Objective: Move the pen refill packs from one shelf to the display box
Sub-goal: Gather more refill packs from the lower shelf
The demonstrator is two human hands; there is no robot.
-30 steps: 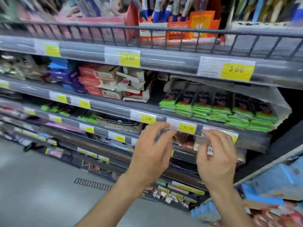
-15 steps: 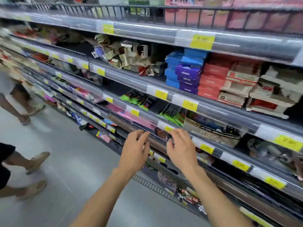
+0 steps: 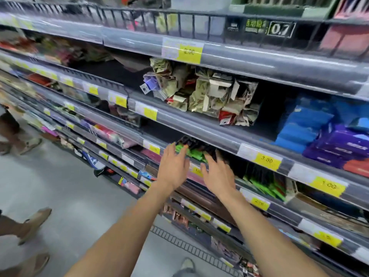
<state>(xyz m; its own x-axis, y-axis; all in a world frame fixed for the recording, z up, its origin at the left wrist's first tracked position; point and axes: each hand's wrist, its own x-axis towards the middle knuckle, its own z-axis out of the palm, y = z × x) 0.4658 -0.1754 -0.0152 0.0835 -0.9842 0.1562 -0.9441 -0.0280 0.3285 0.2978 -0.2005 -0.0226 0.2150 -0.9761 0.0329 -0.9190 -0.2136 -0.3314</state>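
Shoe toe at bottom edge on the grey floor, both forearms reaching up and forward into the shelving. Left hand grip spread, fingers straight and fanned, fingertips at the green and black pen refill packs on the shelf behind the price rail; actual contact can't be confirmed, motion blur. Right hand just beside it, grip also spread, fingers loose, tips near the same packs, pinching nothing. More green packs sit further right on the same level, next to a cardboard box whose contents I can't make out. Yellow price tags run along every rail, nearest reads 3.00, next right 1.00. Shelf above: crumpled tan and red packets in a clear holder, blue and purple boxes to the right. Top shelf has a wire guard rail and a dark box marked 0.7. Far left, other people's sandalled feet on the aisle floor
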